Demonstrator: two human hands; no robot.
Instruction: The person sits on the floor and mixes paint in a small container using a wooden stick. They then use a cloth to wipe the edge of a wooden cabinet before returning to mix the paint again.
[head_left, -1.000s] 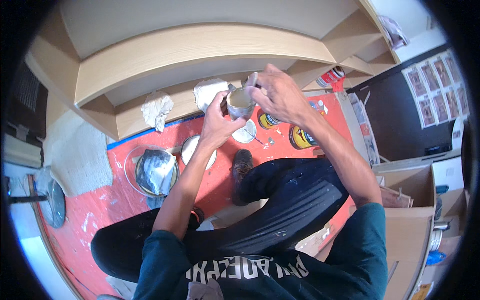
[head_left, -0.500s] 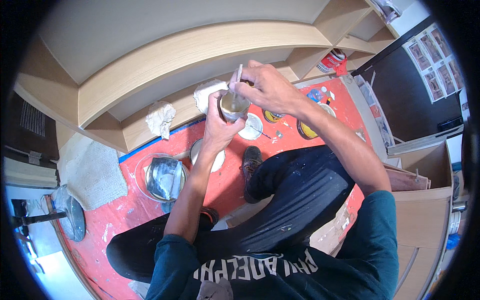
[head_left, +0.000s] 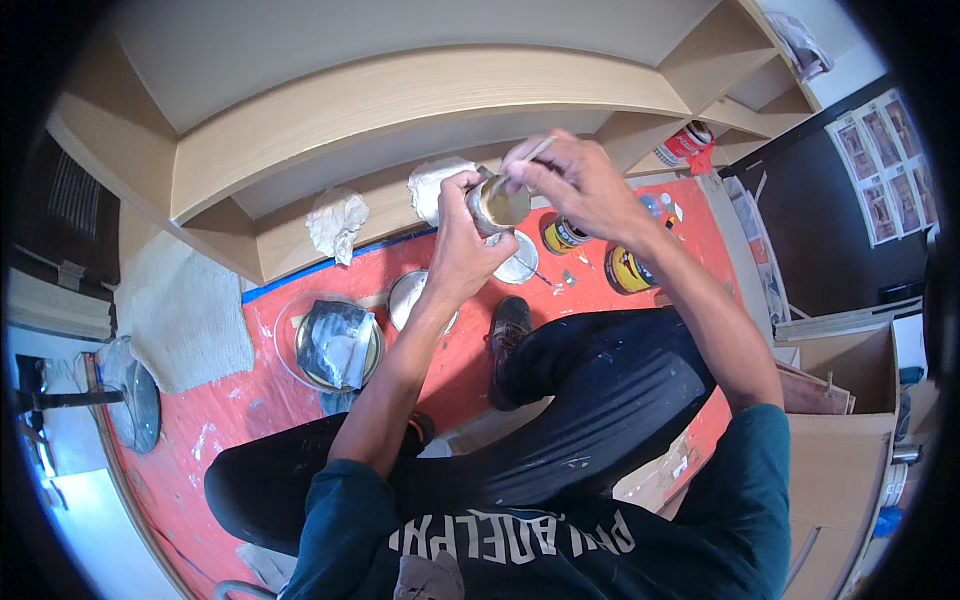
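Observation:
My left hand [head_left: 463, 243] grips a small open tin can [head_left: 496, 207] filled with tan paste, held up in front of me. My right hand [head_left: 575, 180] hovers right over the can's mouth and pinches a thin pale stick [head_left: 524, 162] whose lower end dips into the paste. Below the can lie a round metal lid [head_left: 519, 262] and a second lid [head_left: 408, 296] on the red floor sheet [head_left: 260, 400]. I sit on that sheet with dark trousers and a dark shoe [head_left: 507, 324] in front of me.
A curved pale wooden shelf unit [head_left: 400, 95] stands ahead. Two crumpled white rags [head_left: 337, 222] rest on its low ledge. A clear bowl with a grey rag [head_left: 333, 341] is at left, two small yellow-black cans [head_left: 630, 270] at right, a red-white can [head_left: 684, 143] far right.
The view has shifted slightly; both hands stay together at the can, and the stick in my right hand has tilted and moved within the can's mouth.

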